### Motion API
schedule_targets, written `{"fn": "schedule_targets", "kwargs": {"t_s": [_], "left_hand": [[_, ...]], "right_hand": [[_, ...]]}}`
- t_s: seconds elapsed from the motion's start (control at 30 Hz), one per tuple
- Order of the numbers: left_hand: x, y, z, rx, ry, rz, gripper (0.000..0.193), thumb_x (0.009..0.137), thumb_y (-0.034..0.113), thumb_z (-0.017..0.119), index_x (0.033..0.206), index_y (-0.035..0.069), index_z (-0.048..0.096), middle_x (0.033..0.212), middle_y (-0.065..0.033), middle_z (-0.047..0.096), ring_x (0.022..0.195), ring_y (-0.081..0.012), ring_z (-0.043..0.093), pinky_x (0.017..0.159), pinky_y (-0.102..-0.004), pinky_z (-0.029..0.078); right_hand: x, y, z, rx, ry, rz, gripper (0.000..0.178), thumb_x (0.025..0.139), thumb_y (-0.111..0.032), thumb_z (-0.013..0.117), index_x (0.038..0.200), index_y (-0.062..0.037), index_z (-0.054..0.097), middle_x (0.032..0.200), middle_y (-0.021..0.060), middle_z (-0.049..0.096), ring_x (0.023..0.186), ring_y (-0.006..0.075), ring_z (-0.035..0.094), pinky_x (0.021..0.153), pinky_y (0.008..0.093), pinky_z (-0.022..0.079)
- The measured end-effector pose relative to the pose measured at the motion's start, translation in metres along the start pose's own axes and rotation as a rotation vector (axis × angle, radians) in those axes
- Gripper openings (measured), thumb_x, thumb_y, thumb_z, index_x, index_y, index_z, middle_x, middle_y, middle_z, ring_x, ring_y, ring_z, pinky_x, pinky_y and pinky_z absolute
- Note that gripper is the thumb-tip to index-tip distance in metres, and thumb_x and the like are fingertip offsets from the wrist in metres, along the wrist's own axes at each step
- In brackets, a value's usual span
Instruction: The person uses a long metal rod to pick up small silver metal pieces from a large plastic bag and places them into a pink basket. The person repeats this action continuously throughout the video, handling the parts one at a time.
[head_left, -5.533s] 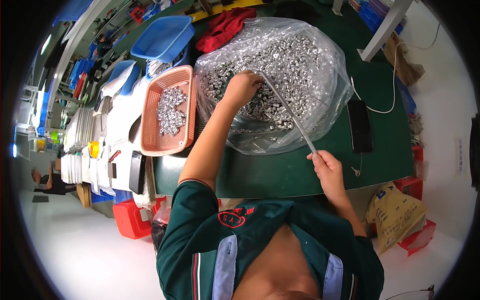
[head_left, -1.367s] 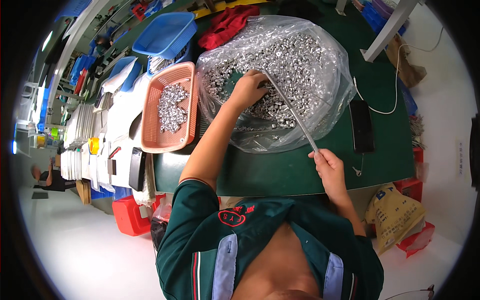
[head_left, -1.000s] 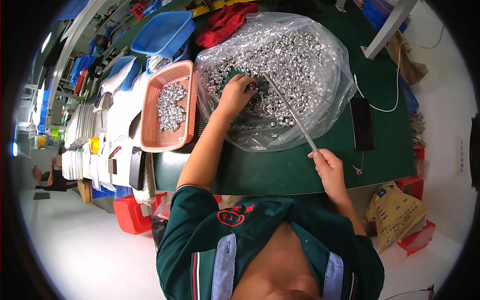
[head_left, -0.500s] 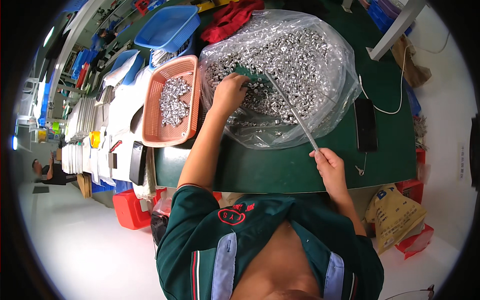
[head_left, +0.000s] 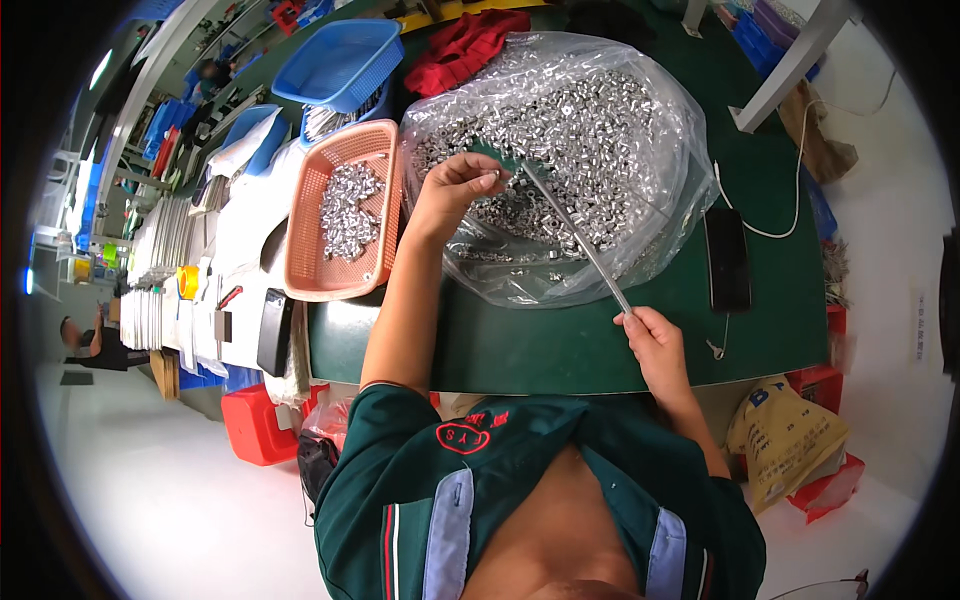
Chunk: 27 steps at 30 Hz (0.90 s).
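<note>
A long thin metal rod (head_left: 577, 236) slants up and leftward over the bag, and my right hand (head_left: 655, 345) is closed round its near end. Beside the rod's far tip, my left hand (head_left: 452, 196) pinches what looks like a small silvery metal piece (head_left: 499, 176) between thumb and fingers. Under both lies a spread clear plastic bag (head_left: 683, 150) full of small shiny metal pieces (head_left: 610, 110), short and tube-like. A patch of green shows among them near my left fingertips.
Left of the bag stands an orange plastic basket (head_left: 303, 215) with more metal pieces (head_left: 350, 212). Blue baskets (head_left: 335, 65) and a red cloth (head_left: 465, 50) lie beyond. A phone (head_left: 727, 260) with a white cable (head_left: 775, 235) rests right on the green table (head_left: 540, 350).
My left hand has lifted slightly from the pile, its thumb and fingers now pinched near the rod's tip. The rod's far end has shifted a little left and nearer.
</note>
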<state>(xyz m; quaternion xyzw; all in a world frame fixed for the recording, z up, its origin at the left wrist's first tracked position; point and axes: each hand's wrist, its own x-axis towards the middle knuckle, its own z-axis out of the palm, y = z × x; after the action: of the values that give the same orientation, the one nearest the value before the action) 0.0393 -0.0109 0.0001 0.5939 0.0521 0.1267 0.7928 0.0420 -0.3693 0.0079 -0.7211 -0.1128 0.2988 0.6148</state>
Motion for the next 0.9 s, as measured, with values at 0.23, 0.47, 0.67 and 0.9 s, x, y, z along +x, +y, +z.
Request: {"fn": "schedule_targets", "kwargs": {"t_s": [0.23, 0.47, 0.67, 0.9], "left_hand": [[-0.012, -0.001, -0.003, -0.409, -0.110, 0.057, 0.017, 0.089, 0.010, 0.064, 0.103, 0.001, 0.062, 0.092, -0.0089, 0.065, 0.084, -0.0164, 0.062, 0.077, -0.0286, 0.050], [-0.017, 0.002, 0.002, -0.266, -0.091, 0.024, 0.018, 0.090, 0.013, 0.064, 0.102, 0.000, 0.064, 0.089, -0.0066, 0.065, 0.083, -0.0129, 0.061, 0.076, -0.0260, 0.049], [-0.021, 0.017, 0.013, 0.108, 0.001, 0.018, 0.017, 0.088, 0.014, 0.067, 0.097, 0.000, 0.065, 0.085, -0.0044, 0.065, 0.076, -0.0118, 0.060, 0.073, -0.0252, 0.049], [-0.033, 0.011, 0.055, 0.064, -0.089, -0.083, 0.023, 0.082, 0.017, 0.073, 0.095, 0.001, 0.065, 0.083, -0.0050, 0.065, 0.074, -0.0121, 0.060, 0.069, -0.0253, 0.048]], "right_hand": [[-0.004, 0.000, 0.000, -0.095, -0.046, -0.070, 0.019, 0.093, -0.016, 0.058, 0.093, 0.0015, 0.066, 0.064, -0.0044, 0.047, 0.060, 0.0023, 0.039, 0.053, 0.0209, 0.033], [-0.006, -0.001, 0.003, -0.150, -0.047, -0.133, 0.018, 0.093, -0.015, 0.059, 0.093, 0.0024, 0.065, 0.062, -0.0035, 0.047, 0.059, 0.0027, 0.041, 0.052, 0.0214, 0.034], [-0.006, -0.002, 0.004, -0.306, 0.058, -0.245, 0.016, 0.092, -0.013, 0.060, 0.093, 0.0024, 0.064, 0.061, -0.0010, 0.047, 0.057, 0.0035, 0.041, 0.051, 0.0223, 0.034], [-0.004, -0.006, 0.013, -0.221, 0.044, -0.249, 0.016, 0.092, -0.013, 0.060, 0.095, 0.0024, 0.064, 0.061, -0.0004, 0.048, 0.058, 0.0038, 0.041, 0.051, 0.0227, 0.035]]}}
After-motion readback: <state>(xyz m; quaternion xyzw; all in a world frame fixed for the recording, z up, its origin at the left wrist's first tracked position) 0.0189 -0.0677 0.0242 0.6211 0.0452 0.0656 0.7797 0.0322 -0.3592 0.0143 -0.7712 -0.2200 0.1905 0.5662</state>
